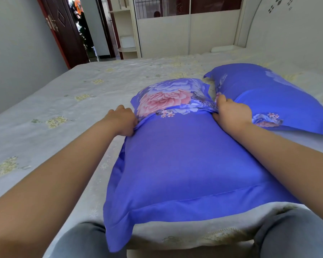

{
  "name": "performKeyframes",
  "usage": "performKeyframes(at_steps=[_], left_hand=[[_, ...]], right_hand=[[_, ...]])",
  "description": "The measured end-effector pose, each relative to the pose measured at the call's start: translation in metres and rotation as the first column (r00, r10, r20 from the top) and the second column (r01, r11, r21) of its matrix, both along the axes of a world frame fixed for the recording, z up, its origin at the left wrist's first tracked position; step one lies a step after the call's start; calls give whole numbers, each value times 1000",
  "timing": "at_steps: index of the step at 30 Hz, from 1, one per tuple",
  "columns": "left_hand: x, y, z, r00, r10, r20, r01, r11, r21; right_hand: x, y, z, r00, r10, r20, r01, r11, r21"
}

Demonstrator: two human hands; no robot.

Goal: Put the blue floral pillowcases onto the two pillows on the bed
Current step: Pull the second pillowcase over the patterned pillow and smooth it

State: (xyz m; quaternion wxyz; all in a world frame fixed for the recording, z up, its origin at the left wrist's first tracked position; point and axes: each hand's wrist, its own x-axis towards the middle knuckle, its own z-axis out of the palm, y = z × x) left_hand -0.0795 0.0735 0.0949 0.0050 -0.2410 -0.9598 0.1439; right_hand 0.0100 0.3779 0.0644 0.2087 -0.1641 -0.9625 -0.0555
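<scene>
Both hands' fingers (pixel 221 101) pinch the near pillowcase (pixel 185 164) on the floral-sheeted bed (pixel 63 101); doorway (pixel 82 28) beyond

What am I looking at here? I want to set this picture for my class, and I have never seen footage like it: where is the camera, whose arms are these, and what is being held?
There is no machine here. The single picture comes from a camera worn on a person's head, looking forward and down, so the two bare arms are the wearer's own. On the bed lie two pillows in blue floral pillowcases. The near pillow lies in front of the person's knees. The left hand and the right hand each pinch a fold of its pillowcase, one at either side, in a firm grip. The second pillow lies beyond on the right, untouched.
</scene>
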Motion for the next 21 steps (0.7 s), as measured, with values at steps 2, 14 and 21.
performKeyframes(at_steps=[2, 14, 21], left_hand=[[-3, -7, -5, 1000, -5, -17, 5, 1000, -9], [-8, 10, -32, 978, -78, -195, 207, 510, 835], [-23, 6, -33, 714, -322, -622, 575, 777, 257]], right_hand=[[3, -5, -3, 991, 68, -119, -62, 997, 52], [15, -29, -15, 985, 143, 91, -154, 981, 122], [11, -32, -17, 979, 147, 144, -127, 982, -142]])
